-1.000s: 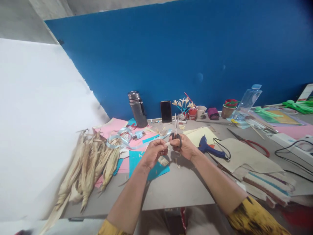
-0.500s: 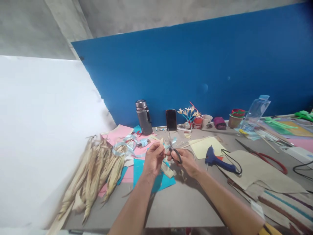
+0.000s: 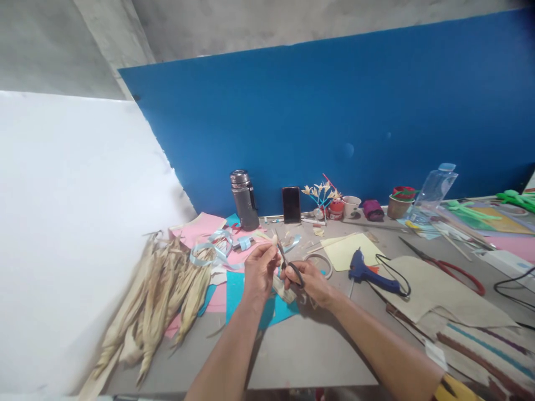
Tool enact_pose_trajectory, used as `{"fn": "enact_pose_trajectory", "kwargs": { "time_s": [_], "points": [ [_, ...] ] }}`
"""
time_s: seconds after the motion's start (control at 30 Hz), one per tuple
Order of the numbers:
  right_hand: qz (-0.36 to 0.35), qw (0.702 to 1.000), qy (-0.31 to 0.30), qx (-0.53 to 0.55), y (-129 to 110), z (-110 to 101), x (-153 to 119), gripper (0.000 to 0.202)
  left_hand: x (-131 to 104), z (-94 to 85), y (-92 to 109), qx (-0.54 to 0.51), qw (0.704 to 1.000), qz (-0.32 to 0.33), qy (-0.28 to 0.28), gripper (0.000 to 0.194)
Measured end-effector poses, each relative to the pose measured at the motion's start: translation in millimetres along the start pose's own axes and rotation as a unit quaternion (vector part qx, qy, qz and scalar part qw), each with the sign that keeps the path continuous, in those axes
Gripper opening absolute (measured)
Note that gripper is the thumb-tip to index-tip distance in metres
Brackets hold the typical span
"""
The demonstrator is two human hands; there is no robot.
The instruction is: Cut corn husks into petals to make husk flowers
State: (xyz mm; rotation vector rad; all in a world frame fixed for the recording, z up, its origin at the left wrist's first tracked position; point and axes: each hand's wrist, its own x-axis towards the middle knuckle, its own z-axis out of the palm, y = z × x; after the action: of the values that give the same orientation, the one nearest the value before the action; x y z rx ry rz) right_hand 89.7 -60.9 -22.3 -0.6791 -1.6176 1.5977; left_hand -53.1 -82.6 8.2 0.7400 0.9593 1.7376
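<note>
Black-handled scissors [image 3: 295,274] are gripped in my right hand [image 3: 311,283], their blades pointing up and left beside my left fingers. My left hand [image 3: 261,268] pinches a small pale piece of husk [image 3: 275,240] between thumb and fingertips, close to the blades. Under both hands lie a turquoise sheet [image 3: 238,298] and pale husk scraps [image 3: 284,289]. A roll of tape [image 3: 328,264] lies just behind my right hand. To the left, a bundle of dried corn husks [image 3: 156,301] rests near light blue ribbon [image 3: 203,253] and pink paper [image 3: 204,228].
Along the back stand a grey flask [image 3: 246,203], a phone [image 3: 291,204], husk flowers [image 3: 321,195], a white cup [image 3: 351,206] and a clear bottle [image 3: 434,189]. Right of my hands lie a blue glue gun [image 3: 371,275] with its cord and large red-handled scissors [image 3: 460,274].
The scissors in my right hand have tilted left, and their blades are closer to the husk piece. My right hand has moved slightly down and left. The view has shifted a little.
</note>
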Motion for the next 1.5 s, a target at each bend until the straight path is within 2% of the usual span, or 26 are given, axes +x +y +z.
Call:
{"fn": "enact_pose_trajectory", "kwargs": {
  "time_s": [0.33,0.67,0.9,1.1,1.33,1.5],
  "points": [
    [0.041,0.999,0.017,0.014,-0.4,2.1,1.8,0.052,-1.7,2.1,-2.3,0.01,1.0,0.01,0.013,0.025],
    [0.037,0.998,-0.003,0.043,9.9,-0.3,2.6,0.056,-2.7,4.1,-3.9,0.023,0.999,0.025,0.017,0.02],
    [0.05,0.999,0.013,0.005,3.4,2.0,1.6,0.045,-4.3,4.9,-2.1,0.015,1.0,0.023,-0.002,0.021],
    [0.03,0.999,0.011,-0.015,-1.9,2.8,1.3,0.049,-6.0,5.0,0.6,0.009,1.0,-0.001,-0.003,0.021],
    [0.036,0.998,-0.005,0.043,0.0,3.8,0.9,0.052,-6.1,4.5,2.1,-0.008,1.0,-0.009,-0.025,0.022],
    [0.054,0.995,-0.019,0.087,4.6,0.5,1.6,0.054,-3.5,5.0,4.0,-0.054,0.998,-0.033,0.0,0.024]
  ]
}}
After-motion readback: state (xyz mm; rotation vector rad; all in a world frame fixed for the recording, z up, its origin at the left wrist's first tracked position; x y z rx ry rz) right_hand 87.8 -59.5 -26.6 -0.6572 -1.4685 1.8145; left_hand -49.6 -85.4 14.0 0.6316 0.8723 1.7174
